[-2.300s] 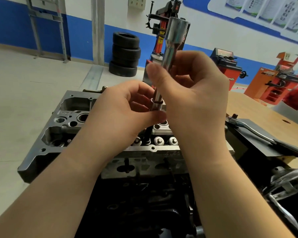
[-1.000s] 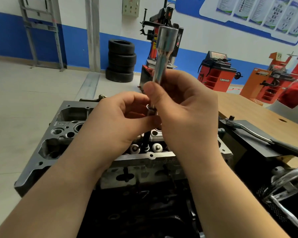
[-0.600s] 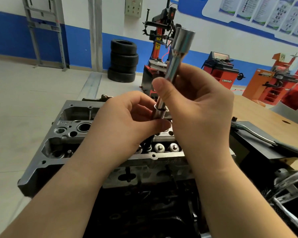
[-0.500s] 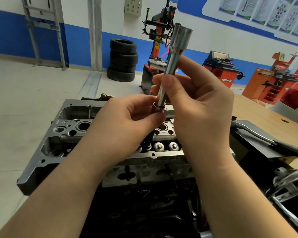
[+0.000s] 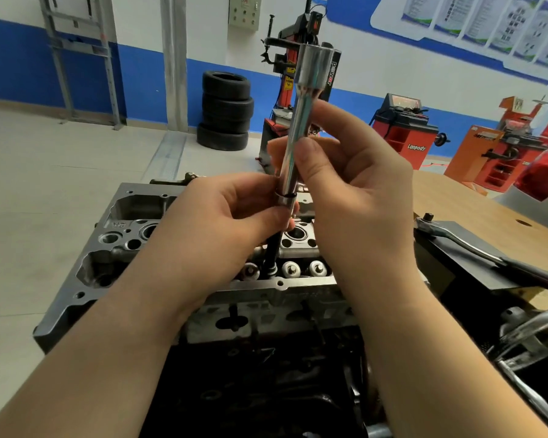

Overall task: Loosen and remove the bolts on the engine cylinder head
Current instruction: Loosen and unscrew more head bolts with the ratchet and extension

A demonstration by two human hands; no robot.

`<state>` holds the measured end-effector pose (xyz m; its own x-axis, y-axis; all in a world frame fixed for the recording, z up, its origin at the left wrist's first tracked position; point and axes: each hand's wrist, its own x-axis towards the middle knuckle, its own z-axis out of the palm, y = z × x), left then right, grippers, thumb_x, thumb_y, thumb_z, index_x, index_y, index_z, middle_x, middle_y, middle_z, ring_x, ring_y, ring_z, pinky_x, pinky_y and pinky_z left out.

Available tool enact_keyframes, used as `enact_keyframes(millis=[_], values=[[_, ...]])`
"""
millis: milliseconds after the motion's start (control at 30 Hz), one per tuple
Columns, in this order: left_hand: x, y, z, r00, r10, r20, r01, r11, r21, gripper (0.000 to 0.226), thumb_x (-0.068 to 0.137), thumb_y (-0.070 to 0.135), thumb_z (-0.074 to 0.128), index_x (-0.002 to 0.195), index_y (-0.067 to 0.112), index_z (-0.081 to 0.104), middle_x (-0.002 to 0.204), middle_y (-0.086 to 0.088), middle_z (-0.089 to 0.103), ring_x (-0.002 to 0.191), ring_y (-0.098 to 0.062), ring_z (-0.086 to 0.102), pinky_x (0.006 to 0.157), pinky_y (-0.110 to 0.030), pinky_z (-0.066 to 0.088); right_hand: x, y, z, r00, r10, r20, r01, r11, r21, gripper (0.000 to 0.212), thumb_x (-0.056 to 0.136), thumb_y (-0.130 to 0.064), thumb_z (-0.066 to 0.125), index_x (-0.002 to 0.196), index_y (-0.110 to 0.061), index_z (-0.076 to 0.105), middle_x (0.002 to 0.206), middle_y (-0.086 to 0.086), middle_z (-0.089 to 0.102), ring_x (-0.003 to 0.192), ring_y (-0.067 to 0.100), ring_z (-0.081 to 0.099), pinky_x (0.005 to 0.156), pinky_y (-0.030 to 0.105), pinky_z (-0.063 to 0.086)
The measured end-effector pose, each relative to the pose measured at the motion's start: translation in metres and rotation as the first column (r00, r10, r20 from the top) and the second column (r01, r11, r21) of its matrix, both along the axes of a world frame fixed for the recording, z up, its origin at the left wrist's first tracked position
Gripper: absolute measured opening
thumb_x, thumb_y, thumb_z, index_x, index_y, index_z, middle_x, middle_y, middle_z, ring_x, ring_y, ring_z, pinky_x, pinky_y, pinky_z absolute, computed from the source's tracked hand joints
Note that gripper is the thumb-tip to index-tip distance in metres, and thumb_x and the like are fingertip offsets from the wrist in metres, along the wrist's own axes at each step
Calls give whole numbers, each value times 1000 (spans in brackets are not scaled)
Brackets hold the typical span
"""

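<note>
The grey cylinder head [image 5: 133, 213] lies on the dark engine block in front of me. A long chrome socket extension [image 5: 301, 121] stands nearly upright above it, with a dark bolt shank [image 5: 271, 257] hanging from its lower end. My right hand [image 5: 355, 197] grips the chrome shaft between thumb and fingers. My left hand [image 5: 222, 222] pinches the extension's lower collar and the top of the bolt. The bolt's lower tip sits among silver valve tops [image 5: 290, 268] at the head's near edge.
A ratchet handle [image 5: 475, 248] lies on a black tray at the right, on a wooden bench [image 5: 475, 210]. Chrome tools [image 5: 535, 336] stick out at the lower right. Stacked tyres [image 5: 225, 112] and red workshop machines [image 5: 402, 131] stand far behind.
The extension with the bolt has stayed raised over the head, tilting slightly. My right fingers have shifted along the shaft while my left hand keeps pinching the lower end.
</note>
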<state>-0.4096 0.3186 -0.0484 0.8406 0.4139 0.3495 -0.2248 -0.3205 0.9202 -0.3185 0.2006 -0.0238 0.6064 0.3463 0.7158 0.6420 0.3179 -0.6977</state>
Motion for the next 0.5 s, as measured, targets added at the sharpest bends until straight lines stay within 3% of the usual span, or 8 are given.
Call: enact_keyframes(millis=[100, 167, 233, 300, 400, 500], values=[[0, -1, 1, 997, 83, -10, -82, 996, 31, 39, 77, 36, 86, 114, 32, 76, 102, 13, 81, 96, -5, 78, 91, -39, 62, 1, 0, -4, 1000, 24, -7, -24, 997, -67, 30, 96, -19, 76, 125, -15, 69, 105, 1, 78, 99, 15, 76, 84, 34, 63], [0, -2, 2, 990, 136, -27, -134, 989, 60, 53, 63, 51, 86, 111, 35, 74, 100, 14, 81, 95, -5, 77, 88, -39, 62, 2, 1, -10, 1000, -11, -6, 11, 996, -93, 24, 90, -24, 84, 108, -14, 73, 97, -1, 78, 89, 11, 76, 78, 30, 62], [1, -2, 3, 994, 106, -41, -103, 993, 58, 49, 66, 46, 88, 112, 32, 75, 101, 11, 81, 97, -7, 77, 91, -40, 62, 5, 3, -14, 999, -31, 6, 32, 996, -79, 13, 89, -21, 84, 93, -12, 76, 83, -2, 77, 76, 7, 73, 69, 20, 56], [1, -1, 2, 999, 20, -30, -20, 1000, -2, 35, 81, 30, 85, 115, 26, 77, 104, 9, 82, 100, -8, 78, 95, -36, 62, 8, 3, -15, 1000, -22, 18, 24, 996, -89, 8, 95, -20, 78, 93, -12, 78, 80, -2, 75, 75, 9, 71, 68, 25, 56], [-1, 2, 1, 998, -59, 3, 59, 997, -51, 28, 96, 12, 72, 120, 27, 77, 106, 12, 82, 102, -3, 77, 94, -20, 59, 16, 5, -18, 1000, 11, -15, -12, 994, -104, 17, 102, -26, 66, 104, -19, 81, 96, 4, 76, 93, 15, 72, 82, 38, 61], [0, 1, 1, 1000, -12, 10, 12, 1000, -19, 30, 94, 11, 75, 118, 29, 77, 105, 12, 82, 101, -4, 77, 94, -27, 62, 22, 7, -25, 994, 64, -84, -74, 990, -118, 29, 101, -35, 63, 118, -17, 78, 116, 2, 72, 113, 15, 69, 99, 43, 58]])
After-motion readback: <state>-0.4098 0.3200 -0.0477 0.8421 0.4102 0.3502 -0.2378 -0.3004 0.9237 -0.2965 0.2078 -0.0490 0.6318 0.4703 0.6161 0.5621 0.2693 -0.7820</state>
